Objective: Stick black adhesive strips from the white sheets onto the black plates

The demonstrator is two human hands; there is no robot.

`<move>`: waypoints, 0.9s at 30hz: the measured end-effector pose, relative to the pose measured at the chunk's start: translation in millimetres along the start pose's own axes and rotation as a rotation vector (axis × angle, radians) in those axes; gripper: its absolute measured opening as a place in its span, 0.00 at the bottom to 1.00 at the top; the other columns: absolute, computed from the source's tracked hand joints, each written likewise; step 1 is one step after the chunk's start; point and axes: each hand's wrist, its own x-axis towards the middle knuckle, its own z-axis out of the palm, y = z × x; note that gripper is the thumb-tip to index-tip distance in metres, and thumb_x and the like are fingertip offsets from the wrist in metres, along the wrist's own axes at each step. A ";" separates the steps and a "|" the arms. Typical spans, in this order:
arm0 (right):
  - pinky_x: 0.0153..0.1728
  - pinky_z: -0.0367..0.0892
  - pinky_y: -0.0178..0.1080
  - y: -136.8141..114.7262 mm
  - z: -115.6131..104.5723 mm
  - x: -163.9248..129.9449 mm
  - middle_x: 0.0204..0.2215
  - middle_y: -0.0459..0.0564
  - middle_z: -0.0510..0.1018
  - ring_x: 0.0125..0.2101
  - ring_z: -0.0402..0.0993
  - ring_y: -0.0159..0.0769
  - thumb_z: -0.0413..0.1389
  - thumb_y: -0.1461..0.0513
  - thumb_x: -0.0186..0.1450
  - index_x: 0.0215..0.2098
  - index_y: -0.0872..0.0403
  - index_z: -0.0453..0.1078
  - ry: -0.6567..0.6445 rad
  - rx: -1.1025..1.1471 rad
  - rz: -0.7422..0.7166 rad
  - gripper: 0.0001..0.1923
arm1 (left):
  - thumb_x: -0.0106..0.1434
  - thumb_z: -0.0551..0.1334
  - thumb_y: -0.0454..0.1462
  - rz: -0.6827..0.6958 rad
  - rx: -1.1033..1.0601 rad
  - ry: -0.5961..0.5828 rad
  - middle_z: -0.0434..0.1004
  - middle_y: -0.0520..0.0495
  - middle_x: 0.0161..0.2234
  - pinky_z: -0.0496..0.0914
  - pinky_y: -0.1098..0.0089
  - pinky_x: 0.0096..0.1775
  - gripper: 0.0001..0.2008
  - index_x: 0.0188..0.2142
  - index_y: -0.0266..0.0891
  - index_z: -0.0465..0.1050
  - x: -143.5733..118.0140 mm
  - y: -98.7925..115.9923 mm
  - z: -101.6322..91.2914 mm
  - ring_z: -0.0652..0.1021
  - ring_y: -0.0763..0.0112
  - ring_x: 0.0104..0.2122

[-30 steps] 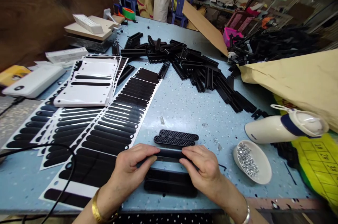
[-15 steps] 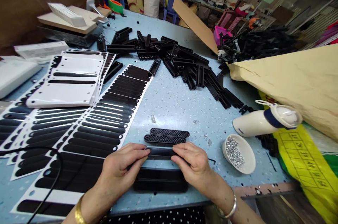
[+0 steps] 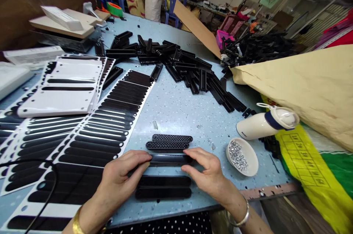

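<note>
A long black plastic strip with rounded ends lies crosswise just above the blue table. My left hand pinches its left end between thumb and fingers. Around the right end, my right hand has its thumb and fingers apart, without closing on the strip. Beyond it lie two black strips with their lattice sides up. Closer to my body, two smooth black strips lie side by side.
Sheets of black stickers cover the left side. Black plastic pieces are heaped at the back. To the right are a white bowl of small metal parts, a white bottle and a yellow bag. A black cable crosses the sheets.
My right thumb and fingers have spread apart at the strip's right end, showing more of it. My left hand keeps its pinch. The whole view has shifted slightly.
</note>
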 end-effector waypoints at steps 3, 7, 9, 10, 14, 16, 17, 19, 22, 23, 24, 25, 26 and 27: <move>0.36 0.76 0.45 2.3 -7.9 -6.6 0.35 0.51 0.80 0.34 0.76 0.39 0.63 0.66 0.57 0.44 0.54 0.76 0.003 -0.027 0.046 0.15 | 0.62 0.63 0.38 -0.035 0.048 0.041 0.84 0.49 0.38 0.79 0.68 0.40 0.11 0.44 0.43 0.77 -2.6 -3.2 2.0 0.83 0.65 0.36; 0.32 0.75 0.41 4.2 -7.2 -5.0 0.33 0.48 0.78 0.30 0.74 0.36 0.64 0.67 0.55 0.44 0.53 0.76 -0.046 -0.036 0.114 0.17 | 0.59 0.65 0.41 -0.007 0.089 0.046 0.84 0.50 0.38 0.79 0.71 0.38 0.12 0.43 0.44 0.77 -1.4 -8.7 4.7 0.84 0.64 0.36; 0.28 0.73 0.38 4.1 -6.9 -1.4 0.31 0.48 0.77 0.29 0.73 0.35 0.64 0.66 0.54 0.44 0.54 0.75 -0.066 -0.024 0.134 0.18 | 0.60 0.64 0.40 0.029 0.091 0.024 0.84 0.51 0.36 0.79 0.73 0.38 0.09 0.41 0.45 0.76 0.9 -10.8 4.1 0.84 0.66 0.35; 0.26 0.72 0.37 3.7 -8.5 -0.2 0.31 0.48 0.77 0.28 0.73 0.35 0.64 0.66 0.55 0.44 0.54 0.75 -0.065 -0.021 0.135 0.17 | 0.61 0.63 0.40 0.046 0.093 0.016 0.84 0.52 0.36 0.78 0.73 0.37 0.08 0.41 0.45 0.76 1.9 -11.9 2.9 0.84 0.67 0.34; 0.30 0.70 0.39 3.7 -28.6 -6.1 0.30 0.49 0.76 0.30 0.72 0.36 0.57 0.66 0.63 0.37 0.55 0.74 -0.024 -0.160 0.064 0.05 | 0.62 0.62 0.39 0.107 0.141 -0.019 0.84 0.52 0.35 0.79 0.74 0.35 0.08 0.41 0.46 0.76 3.4 -15.9 -9.2 0.84 0.67 0.33; 0.32 0.68 0.41 7.6 -40.6 -16.1 0.29 0.50 0.75 0.30 0.71 0.37 0.52 0.69 0.65 0.34 0.56 0.73 -0.049 -0.344 0.029 0.08 | 0.62 0.62 0.40 0.141 0.189 -0.007 0.84 0.51 0.36 0.79 0.71 0.35 0.10 0.43 0.46 0.76 3.5 -13.4 -18.0 0.84 0.64 0.33; 0.32 0.67 0.41 10.6 -45.0 -21.9 0.29 0.51 0.74 0.31 0.70 0.38 0.51 0.70 0.65 0.33 0.56 0.72 -0.080 -0.452 0.020 0.09 | 0.61 0.62 0.41 0.153 0.213 0.015 0.84 0.50 0.37 0.80 0.69 0.36 0.12 0.45 0.46 0.76 3.8 -9.8 -21.8 0.84 0.63 0.33; 0.30 0.64 0.42 18.1 -49.2 -32.8 0.28 0.52 0.72 0.30 0.67 0.40 0.50 0.73 0.63 0.30 0.56 0.71 -0.145 -0.665 -0.002 0.11 | 0.61 0.62 0.41 0.174 0.240 0.064 0.84 0.48 0.39 0.80 0.64 0.39 0.14 0.47 0.46 0.76 5.5 3.0 -25.0 0.84 0.60 0.35; 0.28 0.57 0.41 28.3 -46.2 -41.7 0.25 0.51 0.68 0.28 0.62 0.41 0.47 0.77 0.57 0.24 0.54 0.67 -0.163 -0.877 -0.060 0.15 | 0.62 0.61 0.37 0.260 0.195 0.051 0.83 0.47 0.40 0.78 0.62 0.43 0.13 0.47 0.45 0.75 11.7 30.1 -13.2 0.82 0.60 0.38; 0.27 0.56 0.41 30.6 -44.2 -42.3 0.24 0.51 0.67 0.28 0.60 0.41 0.47 0.78 0.56 0.22 0.54 0.66 -0.152 -0.911 -0.081 0.16 | 0.63 0.61 0.35 0.302 0.163 0.010 0.82 0.46 0.40 0.78 0.63 0.43 0.12 0.47 0.44 0.74 14.7 38.6 -5.0 0.82 0.61 0.39; 0.27 0.54 0.41 32.3 -42.3 -42.0 0.23 0.51 0.66 0.27 0.59 0.41 0.47 0.78 0.54 0.21 0.54 0.65 -0.143 -0.930 -0.100 0.16 | 0.63 0.60 0.33 0.327 0.137 -0.035 0.82 0.45 0.40 0.77 0.63 0.42 0.12 0.46 0.43 0.73 18.0 45.6 4.3 0.81 0.62 0.39; 0.27 0.53 0.41 33.3 -40.7 -41.3 0.23 0.51 0.66 0.27 0.59 0.41 0.47 0.78 0.53 0.21 0.53 0.64 -0.140 -0.940 -0.117 0.16 | 0.64 0.59 0.32 0.338 0.119 -0.078 0.81 0.44 0.40 0.77 0.63 0.41 0.11 0.46 0.42 0.73 21.3 50.8 14.0 0.80 0.62 0.39; 0.27 0.53 0.41 33.9 -39.7 -40.5 0.24 0.51 0.66 0.27 0.58 0.41 0.47 0.79 0.52 0.22 0.53 0.64 -0.144 -0.944 -0.131 0.15 | 0.65 0.57 0.31 0.337 0.115 -0.115 0.80 0.43 0.39 0.77 0.63 0.40 0.11 0.45 0.40 0.73 24.5 54.0 23.2 0.80 0.62 0.38; 0.27 0.53 0.41 34.3 -39.2 -39.8 0.24 0.51 0.66 0.27 0.58 0.42 0.47 0.79 0.51 0.22 0.53 0.64 -0.154 -0.944 -0.143 0.15 | 0.65 0.56 0.30 0.325 0.123 -0.146 0.80 0.42 0.39 0.76 0.61 0.39 0.10 0.44 0.39 0.72 27.2 55.3 31.3 0.79 0.62 0.37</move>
